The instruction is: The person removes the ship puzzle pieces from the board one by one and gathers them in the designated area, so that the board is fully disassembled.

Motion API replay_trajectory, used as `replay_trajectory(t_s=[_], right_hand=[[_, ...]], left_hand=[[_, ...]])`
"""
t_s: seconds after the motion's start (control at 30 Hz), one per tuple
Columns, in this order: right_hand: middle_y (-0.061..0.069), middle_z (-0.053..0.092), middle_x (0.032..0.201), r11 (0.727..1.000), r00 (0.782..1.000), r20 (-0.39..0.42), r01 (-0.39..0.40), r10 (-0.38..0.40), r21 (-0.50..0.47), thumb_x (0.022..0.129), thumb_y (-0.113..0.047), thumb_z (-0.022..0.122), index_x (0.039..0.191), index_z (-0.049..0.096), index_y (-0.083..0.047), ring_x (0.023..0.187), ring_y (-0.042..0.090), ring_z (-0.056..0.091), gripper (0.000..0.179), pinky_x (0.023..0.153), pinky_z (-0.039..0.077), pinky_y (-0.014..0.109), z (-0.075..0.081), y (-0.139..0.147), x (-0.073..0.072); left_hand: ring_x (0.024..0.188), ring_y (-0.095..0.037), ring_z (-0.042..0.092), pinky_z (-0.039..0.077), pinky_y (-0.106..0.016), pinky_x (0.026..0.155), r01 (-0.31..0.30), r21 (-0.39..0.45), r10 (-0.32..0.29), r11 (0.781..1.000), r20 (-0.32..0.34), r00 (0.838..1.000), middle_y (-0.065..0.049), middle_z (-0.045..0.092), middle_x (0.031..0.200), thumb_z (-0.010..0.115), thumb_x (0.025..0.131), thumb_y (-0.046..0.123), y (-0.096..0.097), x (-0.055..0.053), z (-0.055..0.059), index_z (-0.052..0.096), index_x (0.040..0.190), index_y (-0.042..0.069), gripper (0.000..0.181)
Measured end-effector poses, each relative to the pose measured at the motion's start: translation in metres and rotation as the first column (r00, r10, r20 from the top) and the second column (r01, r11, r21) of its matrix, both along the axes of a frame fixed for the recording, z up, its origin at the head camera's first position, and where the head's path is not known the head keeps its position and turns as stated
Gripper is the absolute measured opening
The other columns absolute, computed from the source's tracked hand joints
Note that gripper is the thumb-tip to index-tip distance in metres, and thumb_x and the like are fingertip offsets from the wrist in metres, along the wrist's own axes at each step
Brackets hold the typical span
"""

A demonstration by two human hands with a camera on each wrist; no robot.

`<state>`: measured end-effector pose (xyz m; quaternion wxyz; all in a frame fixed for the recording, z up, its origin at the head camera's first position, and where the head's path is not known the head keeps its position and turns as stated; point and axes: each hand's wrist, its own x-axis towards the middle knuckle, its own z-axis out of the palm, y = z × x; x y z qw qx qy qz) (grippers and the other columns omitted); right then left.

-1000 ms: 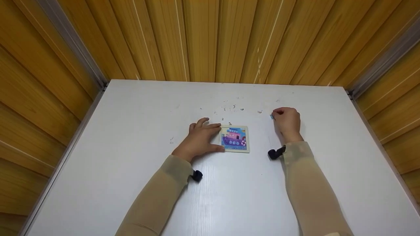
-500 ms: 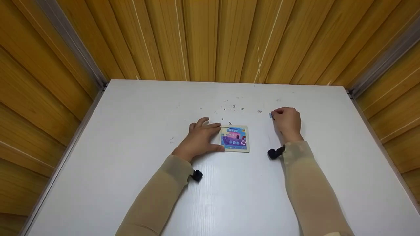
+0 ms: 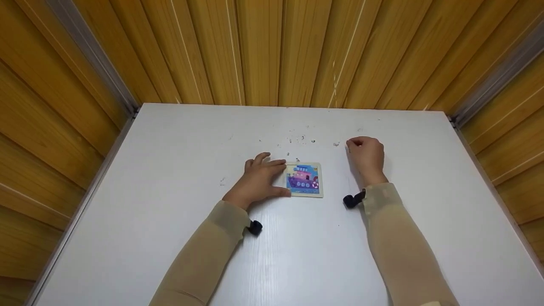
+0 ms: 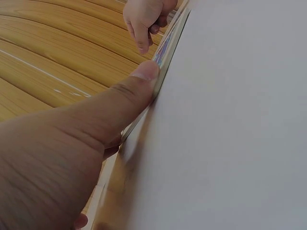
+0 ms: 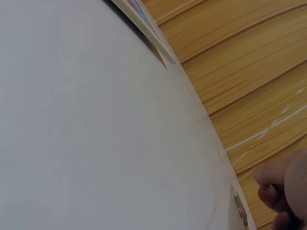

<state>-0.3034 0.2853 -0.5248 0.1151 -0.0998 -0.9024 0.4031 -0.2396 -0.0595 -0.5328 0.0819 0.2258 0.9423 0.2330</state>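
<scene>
A small square puzzle (image 3: pixel 302 180) with a pale frame and a pink and purple boat picture lies on the white table. My left hand (image 3: pixel 259 180) rests at its left side, fingers spread. The left thumb touches the frame's near left corner, and a fingertip lies at the far left corner. In the left wrist view the thumb (image 4: pixel 144 74) presses the frame edge. To the right of the puzzle, my right hand (image 3: pixel 366 158) is curled, thumb and index finger pinched together. Only a tiny dark edge of the small blue puzzle piece shows at its fingertips; the rest is hidden.
The white table (image 3: pixel 191 148) bears dark scuff marks (image 3: pixel 302 138) beyond the puzzle. Yellow wood-patterned panels (image 3: pixel 259 51) stand at the back and both sides. A small dark-edged patch (image 5: pixel 241 208) near my right fingers is too unclear to tell.
My right hand has shifted slightly left and away from me. The blue piece that showed at its fingertips is now almost hidden. My left hand and the puzzle have stayed put.
</scene>
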Motion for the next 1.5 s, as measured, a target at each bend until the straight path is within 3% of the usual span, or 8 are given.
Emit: replay_trajectory(t_s=[0.2, 0.47, 0.63, 0.87, 0.97, 1.13, 1.3, 1.5], right_hand=[[0.018, 0.075, 0.121, 0.988, 0.985, -0.108, -0.139, 0.132, -0.068, 0.109, -0.016, 0.073, 0.125, 0.082, 0.000, 0.099, 0.023, 0.061, 0.025, 0.085, 0.048, 0.027, -0.005, -0.020, -0.003], [0.013, 0.073, 0.124, 0.934, 0.941, -0.076, -0.337, 0.330, -0.119, 0.109, -0.019, 0.075, 0.130, 0.081, -0.003, 0.097, 0.019, 0.058, 0.027, 0.085, 0.047, 0.023, -0.005, -0.049, 0.007], [0.009, 0.073, 0.127, 0.884, 0.888, -0.022, -0.459, 0.459, -0.091, 0.109, -0.023, 0.075, 0.133, 0.080, -0.008, 0.100, 0.020, 0.059, 0.029, 0.089, 0.048, 0.028, -0.002, -0.065, 0.017], [0.008, 0.074, 0.130, 0.792, 0.790, 0.057, -0.608, 0.610, -0.047, 0.107, -0.022, 0.079, 0.132, 0.083, -0.011, 0.109, 0.026, 0.065, 0.028, 0.100, 0.054, 0.042, -0.001, -0.081, 0.025], [0.009, 0.073, 0.133, 0.768, 0.763, 0.107, -0.640, 0.638, -0.014, 0.105, -0.020, 0.081, 0.132, 0.083, -0.011, 0.121, 0.029, 0.067, 0.029, 0.114, 0.054, 0.050, -0.001, -0.084, 0.027], [0.010, 0.069, 0.141, 0.741, 0.734, 0.193, -0.670, 0.652, 0.049, 0.106, -0.023, 0.080, 0.137, 0.083, -0.015, 0.141, 0.035, 0.058, 0.032, 0.131, 0.042, 0.060, -0.004, -0.083, 0.026], [0.012, 0.065, 0.143, 0.707, 0.707, 0.213, -0.701, 0.674, 0.087, 0.108, -0.021, 0.076, 0.136, 0.084, -0.017, 0.143, 0.038, 0.053, 0.029, 0.132, 0.039, 0.062, -0.004, -0.082, 0.026], [0.013, 0.065, 0.145, 0.701, 0.707, 0.209, -0.704, 0.676, 0.116, 0.109, -0.017, 0.075, 0.132, 0.085, -0.017, 0.147, 0.040, 0.052, 0.026, 0.133, 0.036, 0.064, -0.003, -0.083, 0.026]], left_hand=[[0.177, -0.032, 0.020, 0.018, -0.061, 0.138, 0.002, -0.013, -0.002, 1.000, -0.014, 1.000, 0.011, 0.049, 0.179, 0.087, 0.090, 0.070, 0.000, -0.001, 0.000, 0.058, 0.168, 0.025, 0.095], [0.174, -0.033, 0.026, 0.023, -0.062, 0.136, 0.011, -0.042, -0.013, 0.999, -0.062, 0.998, 0.010, 0.053, 0.176, 0.083, 0.091, 0.075, -0.001, -0.002, -0.001, 0.061, 0.166, 0.025, 0.093], [0.174, -0.032, 0.027, 0.024, -0.062, 0.137, 0.010, -0.057, -0.015, 0.998, -0.075, 0.997, 0.011, 0.053, 0.176, 0.081, 0.092, 0.077, -0.002, -0.003, -0.001, 0.060, 0.166, 0.026, 0.093], [0.175, -0.032, 0.026, 0.022, -0.062, 0.138, 0.014, -0.058, -0.018, 0.998, -0.073, 0.997, 0.010, 0.052, 0.177, 0.080, 0.093, 0.075, -0.002, -0.002, 0.000, 0.059, 0.167, 0.026, 0.092], [0.175, -0.031, 0.026, 0.022, -0.062, 0.138, 0.018, -0.051, -0.022, 0.999, -0.070, 0.997, 0.010, 0.052, 0.177, 0.080, 0.093, 0.075, -0.002, -0.001, -0.001, 0.059, 0.167, 0.026, 0.092], [0.175, -0.031, 0.026, 0.022, -0.062, 0.138, 0.017, -0.042, -0.020, 0.999, -0.063, 0.998, 0.009, 0.052, 0.177, 0.081, 0.092, 0.074, -0.002, -0.001, -0.001, 0.059, 0.167, 0.026, 0.092], [0.174, -0.032, 0.026, 0.022, -0.063, 0.137, 0.020, -0.040, -0.022, 0.999, -0.060, 0.998, 0.009, 0.052, 0.177, 0.081, 0.092, 0.074, -0.002, -0.001, -0.001, 0.059, 0.167, 0.026, 0.091], [0.174, -0.033, 0.027, 0.024, -0.063, 0.136, 0.027, -0.030, -0.029, 0.999, -0.057, 0.998, 0.008, 0.053, 0.177, 0.081, 0.093, 0.074, -0.002, -0.001, 0.000, 0.059, 0.167, 0.024, 0.092]])
